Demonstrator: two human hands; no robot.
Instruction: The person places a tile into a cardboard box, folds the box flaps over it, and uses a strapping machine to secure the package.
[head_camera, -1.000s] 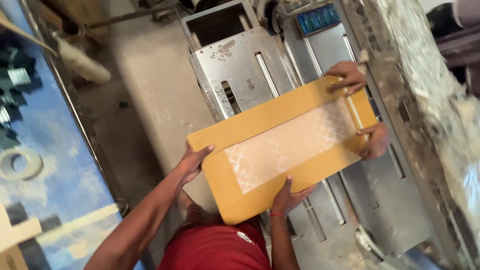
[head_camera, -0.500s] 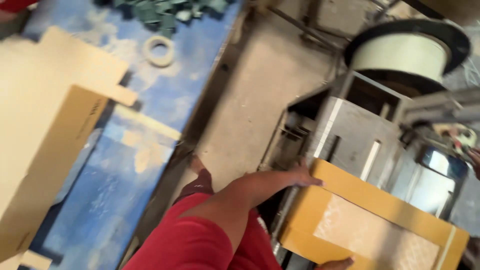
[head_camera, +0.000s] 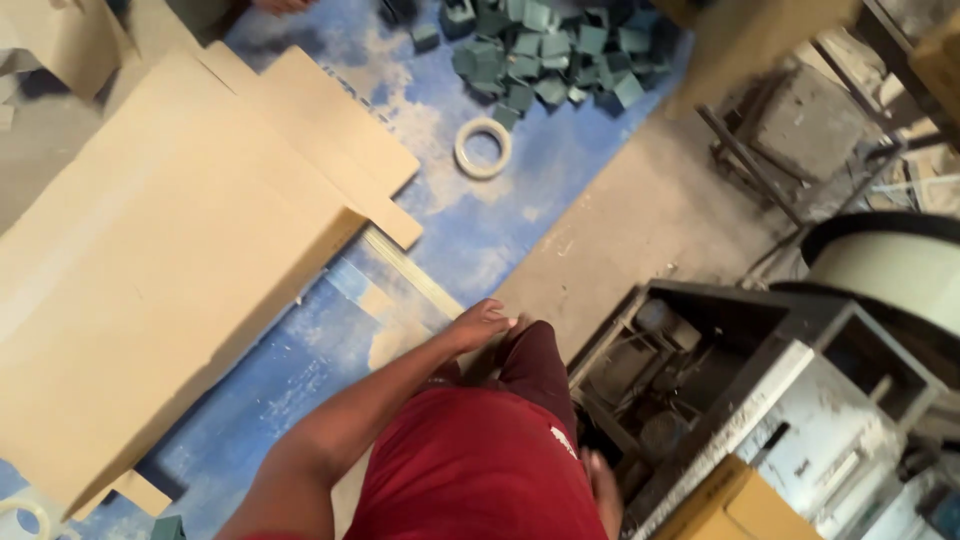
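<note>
Red cloth of our shirt (head_camera: 480, 470) fills the bottom centre of the frame. Our left hand (head_camera: 483, 325) hangs at mid-frame with fingers loosely curled, holding nothing; our right hand (head_camera: 603, 490), low and blurred beside the grey machine (head_camera: 760, 400), shows no grip we can tell. Nearest the left hand, filling the left of the frame, a large flat sheet of brown cardboard (head_camera: 170, 270) lies on the blue floor (head_camera: 520, 200). We judge it light and fairly stiff, prone to bending, best taken by two opposite edges. Plain and matt, it has flaps at its upper right. Beyond, a tape roll (head_camera: 484, 148) lies below a heap of green blocks (head_camera: 540, 60) at top centre.
</note>
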